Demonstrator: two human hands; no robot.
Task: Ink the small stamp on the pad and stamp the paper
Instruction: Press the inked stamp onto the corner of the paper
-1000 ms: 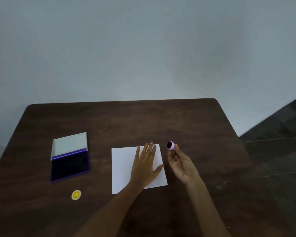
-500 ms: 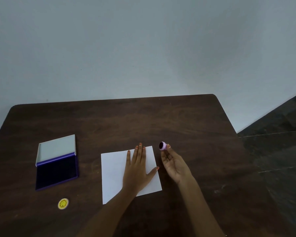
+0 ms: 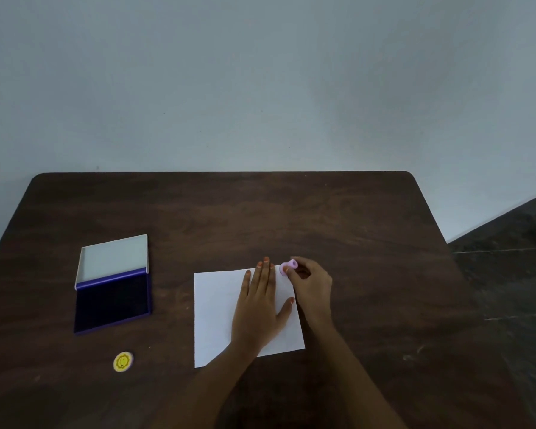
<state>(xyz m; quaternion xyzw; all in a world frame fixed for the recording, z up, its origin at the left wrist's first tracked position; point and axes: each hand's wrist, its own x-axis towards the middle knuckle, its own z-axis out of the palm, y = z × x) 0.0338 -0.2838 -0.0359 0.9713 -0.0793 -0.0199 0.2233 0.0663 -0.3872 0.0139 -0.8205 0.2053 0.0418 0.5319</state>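
Note:
A white sheet of paper (image 3: 217,311) lies on the dark wooden table (image 3: 260,218). My left hand (image 3: 257,308) rests flat on the sheet's right half, fingers spread. My right hand (image 3: 311,286) pinches the small pink stamp (image 3: 288,267) with its fingertips at the paper's far right corner, turned downward toward the sheet. Whether the stamp touches the paper I cannot tell. The ink pad (image 3: 112,301) sits open at the left, dark blue pad facing up, its pale lid (image 3: 115,258) folded back.
A small round yellow cap (image 3: 123,361) with a face printed on it lies near the table's front left, below the ink pad. A pale wall stands behind the table. Dark floor shows past the table's right edge.
My right hand has rolled over from palm-up to palm-down, bringing the stamp's face down at the paper's far right corner. My left hand stays flat on the sheet.

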